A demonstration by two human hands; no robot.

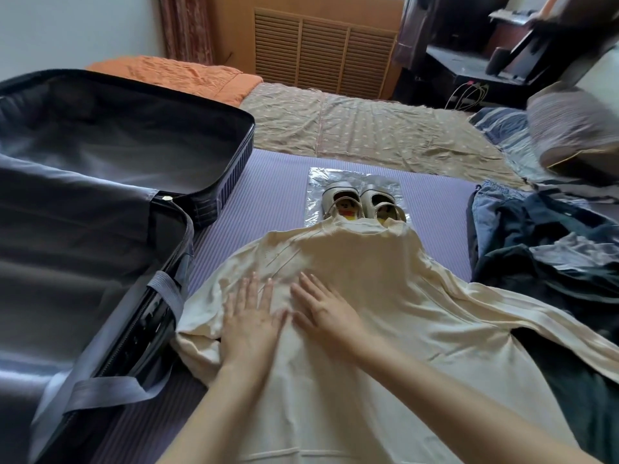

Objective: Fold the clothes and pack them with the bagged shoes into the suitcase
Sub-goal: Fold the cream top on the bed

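**Both hands flat on the cream shirt**

The shirt (368,296) lies spread on a purple mat (268,195) on the bed, collar pointing away from the person and body running back toward them. One short sleeve reaches left to the edge of the suitcase (100,162). The other stretches right, over the edge of a pile of dark clothes (536,249).

The left hand (251,316) and right hand (321,306) both rest palm down on the shirt's left half, below the collar. Their fingers are straight and slightly spread, gripping nothing, and the two thumbs come close together.

Just past the collar sit the shoes (361,202), a pale strapped pair side by side with toes pointing away. The collar covers their heels. They lie with a clear bag (315,182); whether they are inside it or only on top cannot be told.

The suitcase stands open at the left, touching the mat, with its far half showing dark lining and its near half covered by a grey fabric panel. A grey strap (110,390) hangs over its near rim.

At the right, jeans (485,209) lie at the far end of the pile.

Beyond the mat are a tan patterned sheet (368,128), an orange blanket (174,75) at the far left, and a striped pillow (569,128) at the far right. A slatted wooden panel (321,48) stands against the back wall.
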